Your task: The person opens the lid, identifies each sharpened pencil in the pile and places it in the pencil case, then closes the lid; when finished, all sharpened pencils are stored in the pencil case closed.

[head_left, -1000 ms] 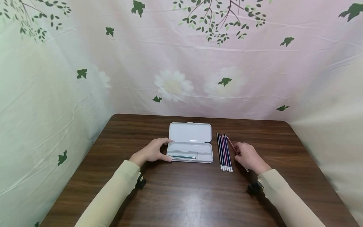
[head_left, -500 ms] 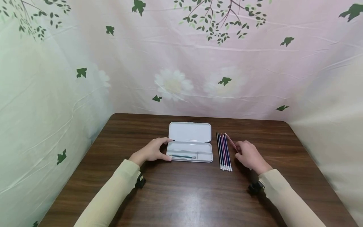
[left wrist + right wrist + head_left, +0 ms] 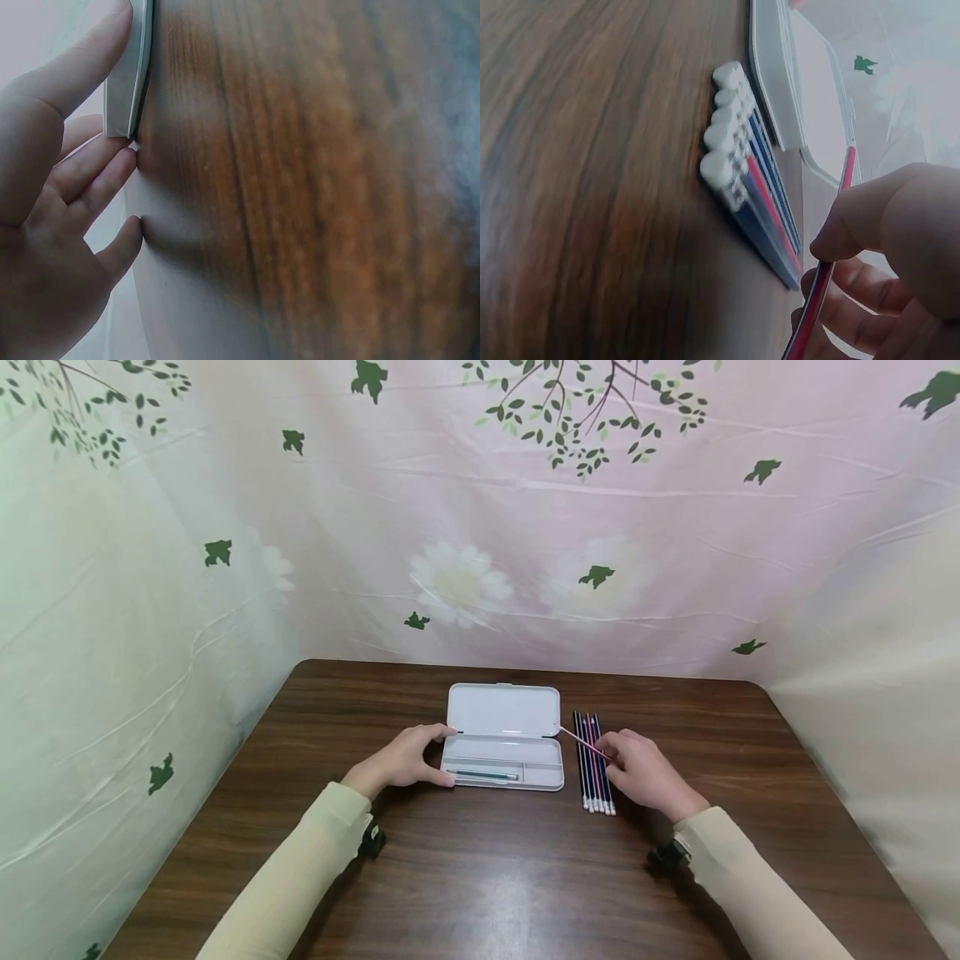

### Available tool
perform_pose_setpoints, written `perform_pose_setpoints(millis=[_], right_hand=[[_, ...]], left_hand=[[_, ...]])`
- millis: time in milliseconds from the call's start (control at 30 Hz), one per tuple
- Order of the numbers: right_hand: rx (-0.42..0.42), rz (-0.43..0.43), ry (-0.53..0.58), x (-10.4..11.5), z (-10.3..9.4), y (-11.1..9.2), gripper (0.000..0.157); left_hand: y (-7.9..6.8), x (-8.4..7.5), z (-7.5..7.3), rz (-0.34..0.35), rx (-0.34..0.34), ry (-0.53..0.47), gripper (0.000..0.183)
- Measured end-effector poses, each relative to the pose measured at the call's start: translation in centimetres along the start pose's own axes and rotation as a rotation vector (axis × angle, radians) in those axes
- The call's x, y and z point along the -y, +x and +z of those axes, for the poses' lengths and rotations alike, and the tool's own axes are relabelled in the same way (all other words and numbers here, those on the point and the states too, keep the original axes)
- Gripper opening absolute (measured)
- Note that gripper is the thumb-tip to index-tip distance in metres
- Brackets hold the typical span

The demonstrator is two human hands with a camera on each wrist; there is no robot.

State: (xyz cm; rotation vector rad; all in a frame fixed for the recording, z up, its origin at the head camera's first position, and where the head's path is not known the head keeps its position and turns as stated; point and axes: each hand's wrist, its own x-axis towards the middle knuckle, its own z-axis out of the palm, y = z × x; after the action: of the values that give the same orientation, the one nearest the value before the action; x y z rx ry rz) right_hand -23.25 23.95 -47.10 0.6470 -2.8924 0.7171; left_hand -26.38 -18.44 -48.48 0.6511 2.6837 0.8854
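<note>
In the head view a white pencil case (image 3: 504, 748) lies open on the table, lid folded back. My left hand (image 3: 405, 758) grips its left end, thumb at the front corner and fingers toward the hinge; the left wrist view shows thumb and fingers on either side of the case end (image 3: 126, 90). A greenish pencil (image 3: 483, 774) lies in its front compartment. My right hand (image 3: 645, 770) pinches a red pencil (image 3: 821, 292) between thumb and fingers, tilted above the table, its far end near the case's right side. Below it, several dark and red pencils (image 3: 587, 768) lie side by side, white erasers toward me.
The brown wooden table (image 3: 480, 877) carries the case and the pencils. Behind it hangs a pale cloth (image 3: 510, 527) with printed leaves, flowers and birds, which also closes off both sides.
My right hand has lifted the red pencil from the right of the row and moved left with it, over the other pencils. The left hand stays on the case.
</note>
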Motion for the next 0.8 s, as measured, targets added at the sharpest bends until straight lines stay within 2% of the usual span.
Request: perform_pose_setpoints(millis=[267, 500, 800], right_hand=[[-0.024, -0.056, 0.010, 1.4, 0.4, 0.9, 0.025], [-0.046, -0.148, 0.008, 2.7, 1.4, 2.1, 0.026], [-0.013, -0.208, -0.012, 5.1, 3.2, 4.0, 0.023]], left_hand=[[0.0, -0.1, 0.0, -0.004, 0.003, 0.005, 0.088], [-0.1, -0.1, 0.0, -0.011, 0.001, 0.000, 0.087], [-0.1, -0.2, 0.0, -0.006, -0.003, -0.006, 0.086]])
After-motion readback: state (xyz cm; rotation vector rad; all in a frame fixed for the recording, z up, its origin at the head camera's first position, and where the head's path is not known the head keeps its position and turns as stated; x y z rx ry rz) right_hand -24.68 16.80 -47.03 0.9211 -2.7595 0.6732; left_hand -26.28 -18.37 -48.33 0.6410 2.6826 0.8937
